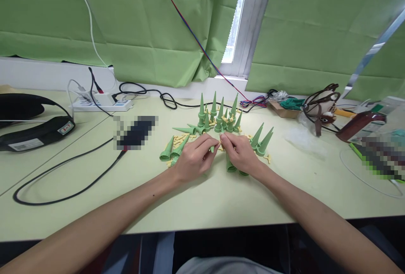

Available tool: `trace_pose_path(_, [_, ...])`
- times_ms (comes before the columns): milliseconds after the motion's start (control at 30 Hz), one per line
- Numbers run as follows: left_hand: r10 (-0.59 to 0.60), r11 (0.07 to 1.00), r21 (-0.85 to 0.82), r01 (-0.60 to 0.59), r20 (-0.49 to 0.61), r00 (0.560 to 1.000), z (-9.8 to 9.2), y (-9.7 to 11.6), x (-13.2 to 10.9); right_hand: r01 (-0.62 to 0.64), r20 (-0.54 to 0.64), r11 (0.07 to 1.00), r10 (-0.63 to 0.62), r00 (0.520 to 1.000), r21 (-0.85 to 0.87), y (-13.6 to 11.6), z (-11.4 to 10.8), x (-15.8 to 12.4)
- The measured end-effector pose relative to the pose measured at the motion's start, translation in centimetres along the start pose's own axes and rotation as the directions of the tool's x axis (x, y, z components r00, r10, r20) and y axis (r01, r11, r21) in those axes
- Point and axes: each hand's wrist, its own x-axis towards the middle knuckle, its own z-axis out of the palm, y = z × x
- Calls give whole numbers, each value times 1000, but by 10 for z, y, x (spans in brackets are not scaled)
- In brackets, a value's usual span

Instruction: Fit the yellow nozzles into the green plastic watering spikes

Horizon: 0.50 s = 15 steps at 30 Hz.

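My left hand (199,154) is closed around a green plastic spike (212,149), of which only a small part shows between the fingers. Close beside it, my right hand (238,149) is pinched, its fingertips almost meeting the left ones; what it holds is too small and hidden to name. Behind both hands, several green cone-shaped spikes (201,107) stand upright in a cluster. More green spikes lie or lean at the left (166,151) and right (265,143). Small yellow T-shaped pieces (179,141) are scattered among them, one yellow piece (268,159) lying right of my right hand.
A power strip (101,104) with cables stands at the back left, near a black device (38,135) and a blurred dark object (137,132). Toward the right are a small cardboard box (283,108), a clear plastic bag (305,141) and a reddish-brown bottle (362,124). The table's front edge (221,226) runs below my forearms.
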Motion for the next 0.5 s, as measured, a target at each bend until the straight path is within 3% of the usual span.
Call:
trace_pose_path(200, [-14, 999, 30, 16, -41, 999, -2, 2, 4, 13, 31, 1000, -14, 999, 27, -2, -5, -1])
trace_pose_path(500, [-37, 999, 14, 37, 9, 999, -2, 2, -1, 63, 50, 998, -62, 997, -23, 2, -2, -1])
